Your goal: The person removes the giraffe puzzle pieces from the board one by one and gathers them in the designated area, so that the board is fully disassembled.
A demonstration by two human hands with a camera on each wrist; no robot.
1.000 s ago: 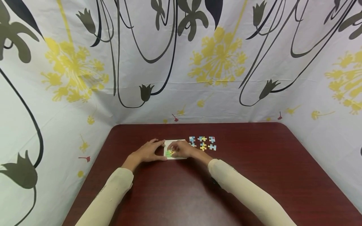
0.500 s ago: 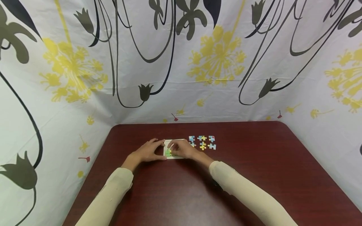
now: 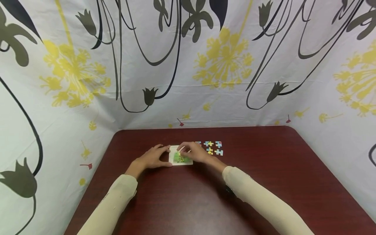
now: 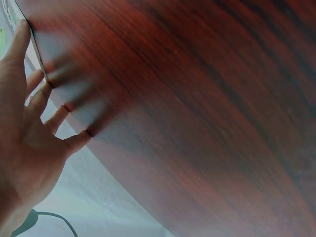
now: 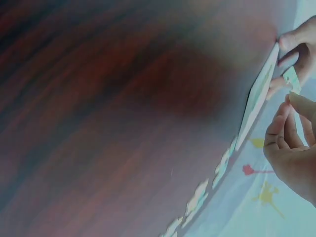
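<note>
In the head view a white puzzle tray (image 3: pixel 171 158) lies near the table's far side, with green pieces (image 3: pixel 185 159) fitted along its near part. My left hand (image 3: pixel 152 157) spans the tray's left edge, thumb at the near corner and fingers toward the far one. The left wrist view shows those fingers (image 4: pixel 59 118) spread, their tips along the edge and table. Over the tray, my right hand (image 3: pixel 194 152) pinches a puzzle piece (image 5: pixel 292 79) between thumb and fingers. That piece is raised and tilted in the right wrist view, and appears mostly green.
Several loose puzzle pieces (image 3: pixel 218 144) in blue and yellow lie in two rows right of the tray, some partly hidden by the right hand. The dark red table (image 3: pixel 182 199) ends at a patterned cloth wall (image 3: pixel 135 119) behind.
My right hand has risen and shifted slightly right, lifting a pinched piece above the tray and uncovering more green pieces. The left hand stays at the tray's edge.
</note>
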